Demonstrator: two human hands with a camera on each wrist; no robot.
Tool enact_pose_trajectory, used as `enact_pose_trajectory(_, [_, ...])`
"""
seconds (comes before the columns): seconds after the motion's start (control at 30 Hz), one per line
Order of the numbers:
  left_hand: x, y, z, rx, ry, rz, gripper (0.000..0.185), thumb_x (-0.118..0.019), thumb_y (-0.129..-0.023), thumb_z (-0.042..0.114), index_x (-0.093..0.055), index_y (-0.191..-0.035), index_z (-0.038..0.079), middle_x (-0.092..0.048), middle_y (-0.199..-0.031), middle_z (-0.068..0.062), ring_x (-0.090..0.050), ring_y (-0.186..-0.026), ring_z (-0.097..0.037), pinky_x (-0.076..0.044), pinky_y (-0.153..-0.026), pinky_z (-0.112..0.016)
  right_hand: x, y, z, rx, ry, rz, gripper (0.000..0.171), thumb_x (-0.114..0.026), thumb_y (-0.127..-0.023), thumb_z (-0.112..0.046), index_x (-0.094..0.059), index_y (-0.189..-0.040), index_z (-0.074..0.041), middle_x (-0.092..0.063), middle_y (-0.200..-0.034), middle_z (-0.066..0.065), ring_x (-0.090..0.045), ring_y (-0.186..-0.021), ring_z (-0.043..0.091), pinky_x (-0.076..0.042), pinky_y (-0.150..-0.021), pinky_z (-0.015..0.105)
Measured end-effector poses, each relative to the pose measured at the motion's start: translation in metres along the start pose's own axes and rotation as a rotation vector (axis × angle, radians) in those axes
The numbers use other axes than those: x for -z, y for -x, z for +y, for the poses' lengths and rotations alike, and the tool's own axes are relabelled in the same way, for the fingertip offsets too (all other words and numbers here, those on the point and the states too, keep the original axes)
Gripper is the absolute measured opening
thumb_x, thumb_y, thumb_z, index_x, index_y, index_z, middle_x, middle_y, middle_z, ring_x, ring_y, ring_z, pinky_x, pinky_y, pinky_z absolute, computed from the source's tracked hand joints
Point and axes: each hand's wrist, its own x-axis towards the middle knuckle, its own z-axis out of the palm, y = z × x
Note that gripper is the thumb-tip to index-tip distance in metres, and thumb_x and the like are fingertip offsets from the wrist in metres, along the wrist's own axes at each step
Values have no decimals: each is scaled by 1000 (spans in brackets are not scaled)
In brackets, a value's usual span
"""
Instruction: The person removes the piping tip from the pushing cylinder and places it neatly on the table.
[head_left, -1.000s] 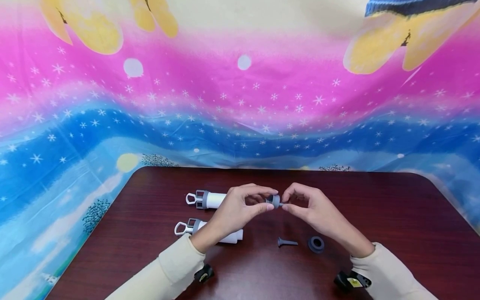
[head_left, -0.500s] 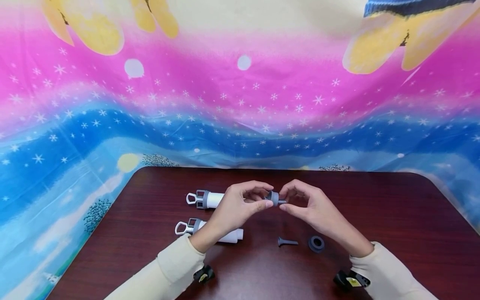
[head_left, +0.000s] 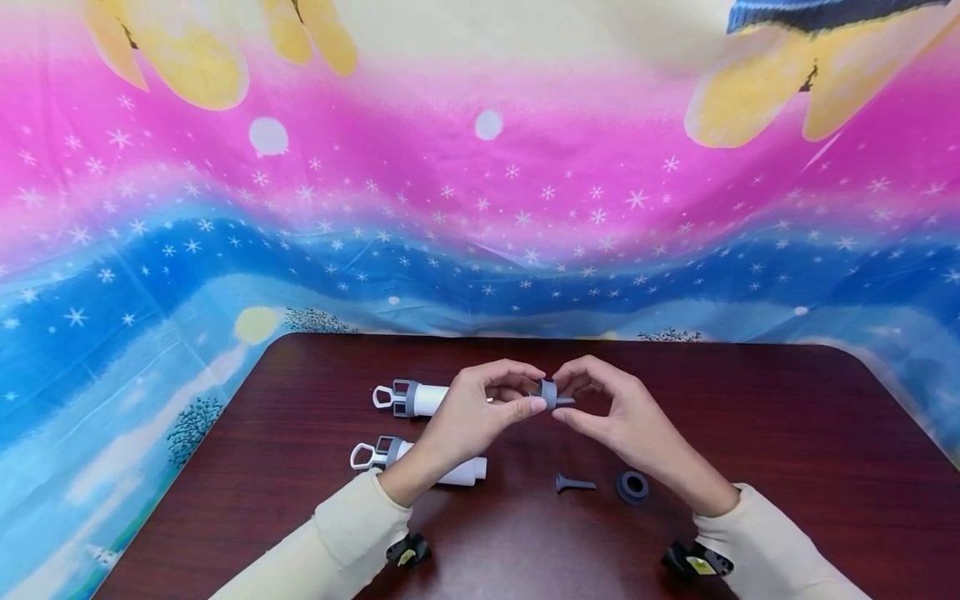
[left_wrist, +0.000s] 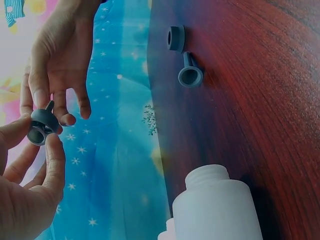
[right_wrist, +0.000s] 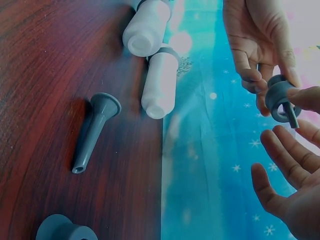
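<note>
A small grey cap (head_left: 549, 392) with a short nozzle through it is held above the dark table (head_left: 750, 417). My left hand (head_left: 534, 398) pinches its ring between thumb and forefinger. My right hand (head_left: 564, 402) pinches the nozzle end from the other side. The left wrist view shows the cap (left_wrist: 42, 125) at the left fingertips (left_wrist: 56, 145), with the right hand (left_wrist: 55, 60) above it. In the right wrist view the cap (right_wrist: 279, 98) sits between both hands, and the right hand's other fingers (right_wrist: 282, 150) are spread below it.
Two white tubes (head_left: 429, 398) (head_left: 450, 471) with grey looped ends lie on the table to the left. A loose grey nozzle (head_left: 573, 483) and a grey ring cap (head_left: 633, 487) lie near the front. A bright patterned cloth (head_left: 480, 208) hangs behind.
Both hands have lifted the grey cap slightly and drawn a little closer together. The parts on the table have not moved.
</note>
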Motion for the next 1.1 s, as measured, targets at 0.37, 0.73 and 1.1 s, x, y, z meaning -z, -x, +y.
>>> enact_pose_trajectory(0.37, [1,1,3,41,64,-14,28,-81,-93,21,-76,-120,18,-78,-108,-4,-72,-88,-13,-58,-78,-28,-3,-2,-2,27,20,29,32,-83,-89,-5,-68,-114,-18,-72,-102,-9,-69,-97,8,-56,-89,26])
enact_pose_trajectory(0.73, [1,0,3,56,110,-31,29,-81,-93,21,-76,-121,16,-78,-109,-6,-75,-92,-24,-59,-80,-28,-4,-2,-3,33,32,31,31,-82,-90,-5,-68,-114,-20,-72,-102,-10,-68,-98,8,-57,-90,31])
enact_pose_trajectory(1.1, [2,0,2,56,84,-32,32,-81,-93,21,-75,-124,15,-78,-113,-4,-74,-91,-13,-59,-80,-27,-3,-2,-2,33,39,34,31,-82,-89,-5,-68,-112,-20,-72,-101,-10,-68,-97,8,-56,-90,29])
